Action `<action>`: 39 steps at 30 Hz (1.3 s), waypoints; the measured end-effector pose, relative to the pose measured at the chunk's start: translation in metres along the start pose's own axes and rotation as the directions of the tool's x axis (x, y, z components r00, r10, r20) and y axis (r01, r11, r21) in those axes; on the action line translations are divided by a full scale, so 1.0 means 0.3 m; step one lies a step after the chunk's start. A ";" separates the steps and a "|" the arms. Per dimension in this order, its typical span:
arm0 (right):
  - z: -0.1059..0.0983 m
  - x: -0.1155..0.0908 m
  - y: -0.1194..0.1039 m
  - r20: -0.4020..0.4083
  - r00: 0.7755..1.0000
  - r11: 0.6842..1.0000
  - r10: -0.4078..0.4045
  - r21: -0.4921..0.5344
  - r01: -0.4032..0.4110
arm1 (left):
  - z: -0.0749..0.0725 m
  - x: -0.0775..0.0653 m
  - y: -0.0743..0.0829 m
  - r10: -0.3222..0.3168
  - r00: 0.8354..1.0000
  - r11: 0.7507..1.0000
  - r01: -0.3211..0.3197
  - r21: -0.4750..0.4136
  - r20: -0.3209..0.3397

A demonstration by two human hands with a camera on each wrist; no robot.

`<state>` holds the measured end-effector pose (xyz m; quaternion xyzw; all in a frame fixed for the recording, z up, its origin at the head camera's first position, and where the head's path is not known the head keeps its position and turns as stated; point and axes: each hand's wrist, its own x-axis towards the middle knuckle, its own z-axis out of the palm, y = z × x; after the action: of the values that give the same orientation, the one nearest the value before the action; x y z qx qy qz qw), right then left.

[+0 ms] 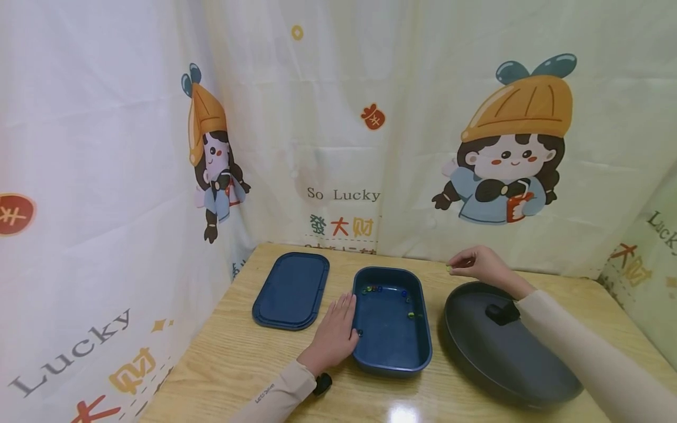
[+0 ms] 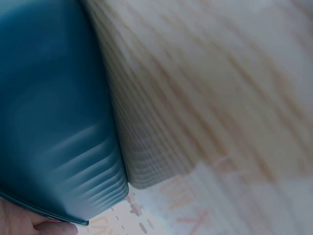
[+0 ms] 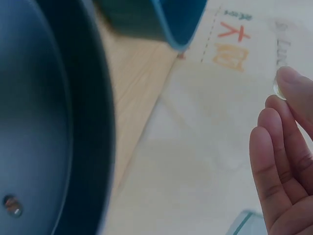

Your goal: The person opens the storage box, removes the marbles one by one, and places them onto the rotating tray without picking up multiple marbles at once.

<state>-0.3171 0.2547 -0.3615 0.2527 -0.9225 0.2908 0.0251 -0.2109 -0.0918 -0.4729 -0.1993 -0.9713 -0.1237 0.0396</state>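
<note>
A pale glass marble [image 1: 449, 268] is pinched between thumb and index finger of the right hand [image 1: 483, 267], near the far rim of the dark pan [image 1: 499, 364]. The left hand [image 1: 335, 332] is laid, fingers straight, against the left rim of the blue container [image 1: 388, 343]. Several coloured marbles [image 1: 411, 316] are contained therein, mostly along the far and right walls. A small glassy piece [image 3: 13, 206] is seated inside the pan. The blue lid [image 1: 291, 291] is positioned left of the container, flat on the wooden table [image 1: 211, 352].

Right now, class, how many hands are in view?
2: the left hand touches the left rim of the blue box; the right hand, near the dark pan, pinches a small glassy bead. Neither is hidden.
</note>
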 end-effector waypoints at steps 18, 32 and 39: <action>-0.004 -0.166 0.196 -0.008 0.998 0.997 0.063 0.042 -0.063 | -0.005 0.001 0.002 -0.011 1.000 1.000 0.011 -0.012 0.007; 0.020 -0.239 0.297 -0.020 0.995 0.995 0.099 0.032 -0.098 | 0.008 0.002 0.001 -0.017 1.000 1.000 0.017 0.003 0.009; 0.060 -0.259 0.292 0.025 1.000 0.995 0.011 0.096 -0.013 | 0.007 0.000 -0.001 -0.013 1.000 1.000 0.013 0.004 0.003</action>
<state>-0.2897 0.3413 -0.4373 0.2516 -0.9092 0.3318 0.0001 -0.2111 -0.0915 -0.4752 -0.1932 -0.9729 -0.1216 0.0375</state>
